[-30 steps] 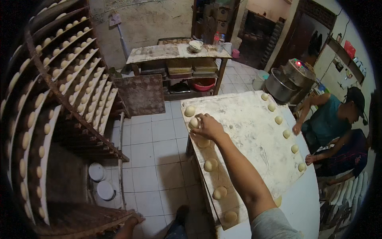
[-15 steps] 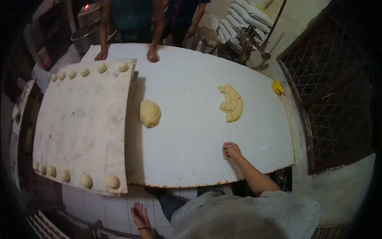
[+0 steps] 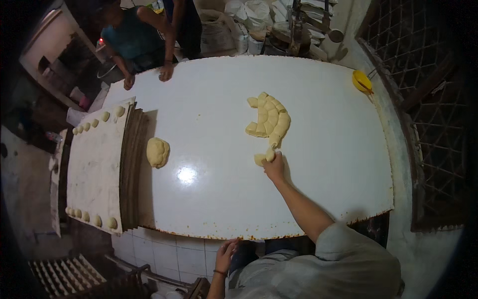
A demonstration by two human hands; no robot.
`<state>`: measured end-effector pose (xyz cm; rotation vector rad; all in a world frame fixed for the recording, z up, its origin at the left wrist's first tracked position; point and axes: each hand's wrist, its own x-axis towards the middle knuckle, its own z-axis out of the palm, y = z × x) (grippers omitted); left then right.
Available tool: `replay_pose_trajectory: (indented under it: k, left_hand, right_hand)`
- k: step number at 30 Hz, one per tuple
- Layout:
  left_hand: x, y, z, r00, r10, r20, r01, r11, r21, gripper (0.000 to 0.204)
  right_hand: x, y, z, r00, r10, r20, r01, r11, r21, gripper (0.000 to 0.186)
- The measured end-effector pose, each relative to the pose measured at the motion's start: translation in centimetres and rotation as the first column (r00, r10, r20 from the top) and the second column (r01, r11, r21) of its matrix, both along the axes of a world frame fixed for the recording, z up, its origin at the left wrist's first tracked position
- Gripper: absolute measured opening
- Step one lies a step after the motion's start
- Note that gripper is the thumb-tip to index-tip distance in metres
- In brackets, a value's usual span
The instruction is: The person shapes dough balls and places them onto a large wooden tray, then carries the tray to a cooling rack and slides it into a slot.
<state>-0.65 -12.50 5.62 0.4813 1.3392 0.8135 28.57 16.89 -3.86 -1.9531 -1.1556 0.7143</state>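
On the white table [image 3: 214, 199], my right hand [image 3: 275, 168] is closed on a piece of dough [image 3: 259, 159] at the near end of a curved cluster of cut dough [image 3: 271, 115]. The fingers partly hide the piece. My left hand [image 3: 226, 251] hangs by the table's front edge, fingers loosely extended and nothing visible in it. A larger uncut dough lump [image 3: 158, 152] lies farther left, apart from both hands.
Stacked boards [image 3: 97, 167] at the left carry several dough balls [image 3: 105, 116] along two edges. Across the table a co-worker's hands [image 3: 166, 72] rest at the far edge. A yellow bowl [image 3: 361, 81] sits at the far right. A tray of small pieces [image 3: 67, 275] stands lower left.
My right hand has moved forward and left, from bare table to the dough, and closed on a piece. My left hand has come up to the table's front edge. The view has shifted.
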Motion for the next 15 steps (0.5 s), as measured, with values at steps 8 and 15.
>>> replay_pose_trajectory:
  k: [8, 15]
  left_hand:
    - [14.0, 15.8, -7.1, 0.291, -0.397, -0.871, 0.955, 0.178, 0.238, 0.050]
    - [13.7, 16.2, -8.5, 0.590, 0.007, -0.807, 0.777, 0.268, 0.570, 0.041]
  right_hand:
    - [4.4, -19.8, 3.4, 0.796, 0.142, -0.588, -0.150, 0.988, 0.037, 0.061]
    - [17.2, -26.6, 6.0, 0.784, 0.076, 0.616, -0.098, 0.995, 0.002, 0.045]
